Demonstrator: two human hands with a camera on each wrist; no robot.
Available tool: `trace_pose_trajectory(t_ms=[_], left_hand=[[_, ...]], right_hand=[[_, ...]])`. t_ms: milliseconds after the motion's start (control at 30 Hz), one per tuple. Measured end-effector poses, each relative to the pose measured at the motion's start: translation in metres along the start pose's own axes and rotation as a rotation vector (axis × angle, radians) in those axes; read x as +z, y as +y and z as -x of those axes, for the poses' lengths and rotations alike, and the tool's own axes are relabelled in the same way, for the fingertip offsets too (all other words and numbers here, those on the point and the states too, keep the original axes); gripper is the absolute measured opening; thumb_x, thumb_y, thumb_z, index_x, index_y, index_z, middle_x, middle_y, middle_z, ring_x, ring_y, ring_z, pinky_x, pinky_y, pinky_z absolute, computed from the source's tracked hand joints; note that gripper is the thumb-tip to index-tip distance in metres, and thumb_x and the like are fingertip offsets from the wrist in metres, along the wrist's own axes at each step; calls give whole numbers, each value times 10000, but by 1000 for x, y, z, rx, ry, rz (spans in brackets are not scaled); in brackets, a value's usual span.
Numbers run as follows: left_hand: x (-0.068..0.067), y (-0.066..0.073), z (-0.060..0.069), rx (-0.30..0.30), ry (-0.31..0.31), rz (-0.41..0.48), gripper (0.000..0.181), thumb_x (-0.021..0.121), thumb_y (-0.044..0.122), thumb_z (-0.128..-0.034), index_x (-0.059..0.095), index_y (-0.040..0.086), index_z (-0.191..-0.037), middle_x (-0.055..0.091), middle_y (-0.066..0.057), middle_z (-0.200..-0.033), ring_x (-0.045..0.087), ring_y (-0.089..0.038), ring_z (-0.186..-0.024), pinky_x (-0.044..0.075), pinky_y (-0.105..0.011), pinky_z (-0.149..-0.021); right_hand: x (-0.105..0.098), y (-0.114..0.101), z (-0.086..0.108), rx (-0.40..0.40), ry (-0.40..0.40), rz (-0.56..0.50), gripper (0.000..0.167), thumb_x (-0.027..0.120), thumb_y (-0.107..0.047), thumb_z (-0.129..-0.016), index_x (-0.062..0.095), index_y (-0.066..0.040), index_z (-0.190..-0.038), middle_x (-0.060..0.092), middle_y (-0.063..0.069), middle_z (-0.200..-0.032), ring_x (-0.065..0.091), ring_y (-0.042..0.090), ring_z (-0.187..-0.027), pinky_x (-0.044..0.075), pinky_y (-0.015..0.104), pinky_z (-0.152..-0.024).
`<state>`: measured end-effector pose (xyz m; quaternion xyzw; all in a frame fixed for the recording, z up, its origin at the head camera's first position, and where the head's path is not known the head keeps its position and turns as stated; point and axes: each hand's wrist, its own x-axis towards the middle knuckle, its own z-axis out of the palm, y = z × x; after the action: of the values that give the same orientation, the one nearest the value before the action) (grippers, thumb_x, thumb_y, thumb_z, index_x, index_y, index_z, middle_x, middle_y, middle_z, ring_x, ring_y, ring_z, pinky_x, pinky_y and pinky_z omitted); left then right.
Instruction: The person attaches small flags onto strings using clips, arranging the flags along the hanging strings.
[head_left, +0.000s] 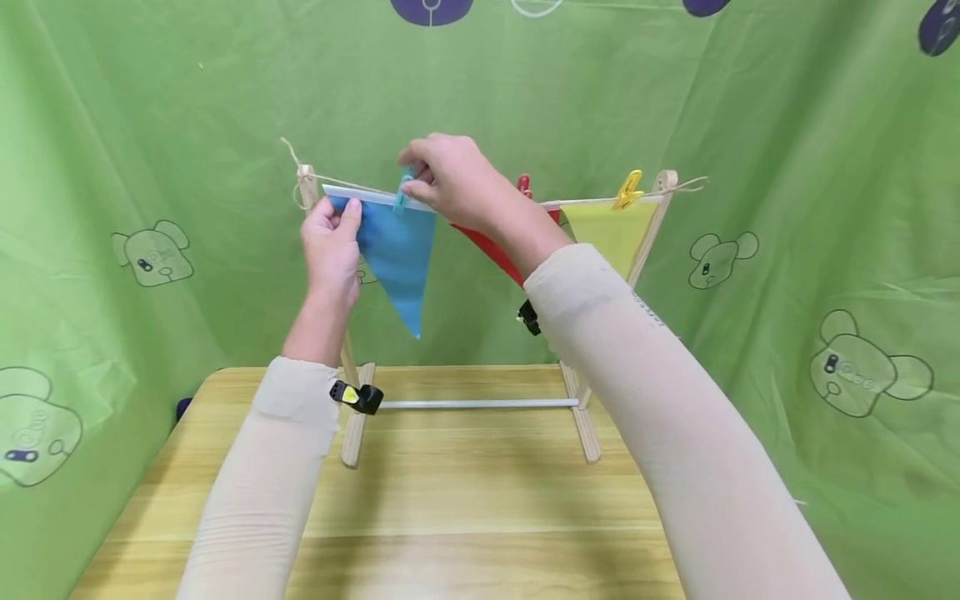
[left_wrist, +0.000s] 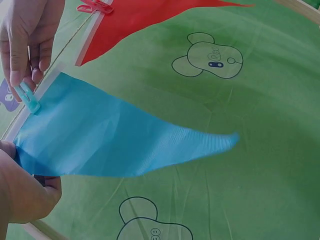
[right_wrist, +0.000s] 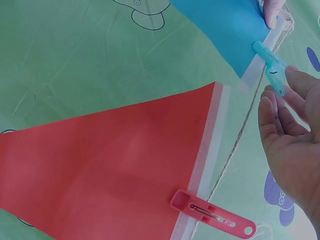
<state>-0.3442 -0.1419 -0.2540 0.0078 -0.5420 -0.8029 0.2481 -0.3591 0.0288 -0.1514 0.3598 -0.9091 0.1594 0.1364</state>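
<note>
A blue triangular pennant (head_left: 397, 258) with a white top band hangs at a twine line (right_wrist: 235, 135). My left hand (head_left: 333, 246) pinches its upper left corner, thumb in front. A light-blue clothespin (right_wrist: 270, 67) sits across the pennant's white band. My right hand (head_left: 461, 179) holds the clothespin's handle ends between thumb and fingers; the handles stand spread apart in the right wrist view. To the right hangs a red pennant (right_wrist: 125, 165), fixed by a red clothespin (right_wrist: 212, 215) and partly hidden behind my right forearm in the head view.
A yellow pennant (head_left: 611, 233) hangs by a yellow clothespin (head_left: 628, 190) at the right end. The twine runs between two wooden posts (head_left: 663, 187), joined low down by a white rod (head_left: 480, 404). The stand is on a wooden table (head_left: 465, 517) with green curtains (head_left: 525, 83) around it.
</note>
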Motion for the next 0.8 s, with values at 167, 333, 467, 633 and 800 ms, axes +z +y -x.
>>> trace_pose_trajectory(t_ms=[167,333,467,633,800], left_hand=[[-1,1,0,-22,5,-27,163,592,107,-1041,681,45,-1164,683,-54,-1104,650,-173,-1094,545,-289,-1030],[0,-1,2,-10,-8,-44,131,552,131,-1066,661,72,-1107,630,-15,-1016,596,-136,-1000,534,-305,-991],[-2,-4,4,-13,-19,-31,137,545,157,-1074,655,79,-1091,597,-4,-984,559,-129,-950,505,-308,-926],[-4,-6,7,-25,-39,-64,141,555,209,-1074,644,102,-1094,608,0,-1005,571,-126,-929,509,-286,-886],[-5,-8,9,-43,-51,-79,149,577,238,-1065,640,114,-1118,608,3,-987,557,-125,-886,489,-263,-813]], right_hand=[[1,-3,-2,-3,11,-11,391,652,-240,-1026,636,-15,-1346,661,133,-1246,634,222,-1125,540,298,-985],[1,-3,-1,11,8,-20,396,653,-245,-1026,631,-25,-1354,662,121,-1259,635,211,-1133,536,294,-994],[4,-2,0,32,20,-54,414,651,-251,-1026,604,-32,-1374,670,105,-1255,632,195,-1129,533,291,-1000],[9,2,2,46,31,-108,403,629,-250,-1038,579,-33,-1373,678,91,-1226,630,181,-1113,532,286,-994],[10,3,3,36,40,-111,409,609,-250,-1050,572,-28,-1391,687,87,-1247,647,178,-1144,532,290,-1008]])
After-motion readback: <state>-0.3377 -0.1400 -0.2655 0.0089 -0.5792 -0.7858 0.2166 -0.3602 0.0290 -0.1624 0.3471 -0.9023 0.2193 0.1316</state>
